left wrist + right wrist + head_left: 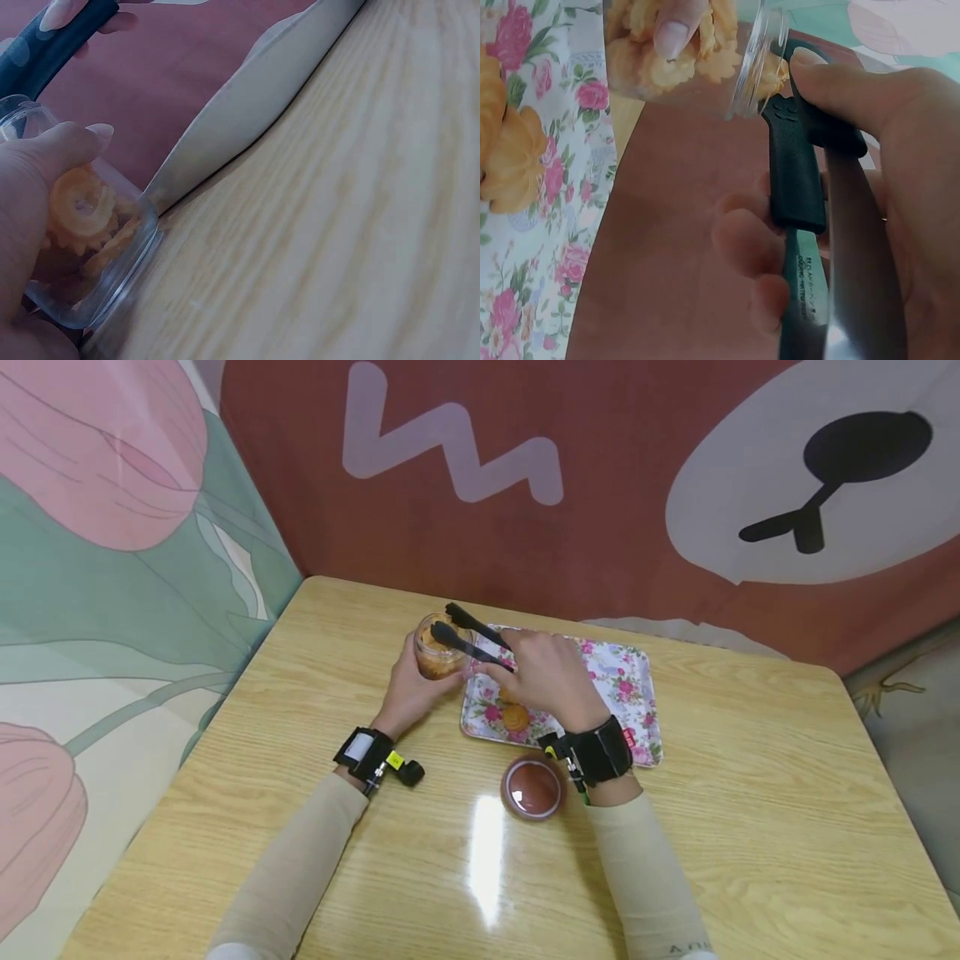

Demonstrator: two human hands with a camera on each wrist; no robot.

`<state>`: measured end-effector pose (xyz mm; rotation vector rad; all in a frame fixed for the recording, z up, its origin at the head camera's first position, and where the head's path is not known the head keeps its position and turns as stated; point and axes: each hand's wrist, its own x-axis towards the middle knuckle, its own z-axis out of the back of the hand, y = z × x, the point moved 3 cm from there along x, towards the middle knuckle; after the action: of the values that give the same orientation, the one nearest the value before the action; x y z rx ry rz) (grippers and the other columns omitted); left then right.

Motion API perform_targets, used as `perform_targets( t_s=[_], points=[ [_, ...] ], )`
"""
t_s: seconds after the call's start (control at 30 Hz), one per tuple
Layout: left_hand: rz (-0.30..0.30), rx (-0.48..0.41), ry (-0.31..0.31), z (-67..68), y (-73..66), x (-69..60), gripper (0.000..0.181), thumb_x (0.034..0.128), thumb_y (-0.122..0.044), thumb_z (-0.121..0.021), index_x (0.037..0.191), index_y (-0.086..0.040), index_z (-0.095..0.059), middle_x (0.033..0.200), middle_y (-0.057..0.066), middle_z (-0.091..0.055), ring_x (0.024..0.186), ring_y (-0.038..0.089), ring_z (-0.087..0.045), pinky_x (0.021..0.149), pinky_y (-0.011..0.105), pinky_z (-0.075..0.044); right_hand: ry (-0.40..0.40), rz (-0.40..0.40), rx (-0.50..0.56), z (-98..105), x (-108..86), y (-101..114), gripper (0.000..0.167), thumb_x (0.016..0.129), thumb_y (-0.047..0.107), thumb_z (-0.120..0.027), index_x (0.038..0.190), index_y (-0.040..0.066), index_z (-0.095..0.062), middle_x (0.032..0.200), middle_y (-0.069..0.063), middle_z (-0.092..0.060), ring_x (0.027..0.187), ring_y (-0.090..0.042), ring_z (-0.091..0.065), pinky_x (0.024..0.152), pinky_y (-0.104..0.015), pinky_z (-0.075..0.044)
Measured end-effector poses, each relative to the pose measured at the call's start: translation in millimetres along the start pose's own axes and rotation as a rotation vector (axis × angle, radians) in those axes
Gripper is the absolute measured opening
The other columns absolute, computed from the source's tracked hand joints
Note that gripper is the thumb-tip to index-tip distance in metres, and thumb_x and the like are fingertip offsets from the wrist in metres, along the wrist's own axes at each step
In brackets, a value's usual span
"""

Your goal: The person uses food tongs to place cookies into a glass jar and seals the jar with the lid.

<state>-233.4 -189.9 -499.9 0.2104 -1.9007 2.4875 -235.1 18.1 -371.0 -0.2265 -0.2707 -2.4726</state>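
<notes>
My left hand [415,689] grips a clear jar [135,184] of ruffled golden cookies [81,206], its thumb lying along the wall. Black-tipped metal tongs [480,652] are in my right hand [551,672], thumb on one arm and fingers on the other. Their tips reach the jar's open mouth. In the right wrist view one cookie [774,77] shows at that mouth, beside the tong tips; whether they pinch it I cannot tell. Below the right hand, cookies [515,718] lie on a flowered tray [626,693].
A round reddish-brown lid [532,789] lies on the wooden table [420,877], in front of the tray and near the right wrist. Behind the table's far edge rises a wall [600,552] with a cartoon picture.
</notes>
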Motion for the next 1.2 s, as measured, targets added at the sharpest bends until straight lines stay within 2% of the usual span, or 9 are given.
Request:
perform_targets(
  t_s=[0.27,0.53,0.77,1.0,1.2],
  points=[
    [0.018,0.014,-0.008,0.6,0.8,-0.5,0.103,0.0817,-0.04,-0.091,0.162,-0.024,-0.029,0.159,0.009,-0.05,0.149,0.024,-0.048,0.127,0.048,-0.038,0.027,-0.047,0.043,3,-2.2,-6,0.047,0.096,0.059,-0.069,0.1,0.012,-0.065,0.064,0.001,-0.048,0.056,-0.017,-0.047,0.048,-0.031,-0.033],
    [0.023,0.014,-0.001,1.0,0.1,-1.5,0.104,0.0812,-0.043,-0.091,0.162,-0.022,-0.029,0.158,0.01,-0.05,0.149,0.025,-0.048,0.127,0.048,-0.038,0.014,-0.065,0.051,7,-4.1,-8,0.043,0.094,0.055,-0.074,0.091,0.014,-0.061,0.063,0.001,-0.048,0.056,-0.018,-0.048,0.048,-0.032,-0.033],
    [0.022,0.009,0.0,0.7,-0.5,-1.2,0.102,0.0818,-0.04,-0.091,0.162,-0.023,-0.03,0.158,0.009,-0.05,0.148,0.026,-0.048,0.126,0.049,-0.039,0.019,-0.088,0.031,15,-8.8,-11,0.049,0.093,0.058,-0.074,0.101,0.01,-0.065,0.064,-0.001,-0.052,0.055,-0.019,-0.049,0.048,-0.032,-0.034],
    [0.031,0.015,-0.01,0.2,-0.8,-1.4,0.101,0.081,-0.038,-0.092,0.161,-0.022,-0.031,0.156,0.01,-0.052,0.146,0.026,-0.051,0.126,0.049,-0.04,0.004,-0.079,0.024,21,-19.3,-21,0.05,0.092,0.058,-0.074,0.093,0.01,-0.062,0.062,-0.001,-0.049,0.054,-0.019,-0.048,0.048,-0.032,-0.033],
    [0.04,0.024,-0.006,-0.3,-1.2,-1.0,0.105,0.0805,-0.043,-0.091,0.163,-0.021,-0.029,0.159,0.012,-0.049,0.148,0.028,-0.048,0.127,0.051,-0.038,0.047,-0.078,0.004,17,-32.9,-35,0.05,0.094,0.056,-0.073,0.101,0.007,-0.066,0.065,-0.002,-0.051,0.057,-0.019,-0.049,0.051,-0.031,-0.037]
  ],
)
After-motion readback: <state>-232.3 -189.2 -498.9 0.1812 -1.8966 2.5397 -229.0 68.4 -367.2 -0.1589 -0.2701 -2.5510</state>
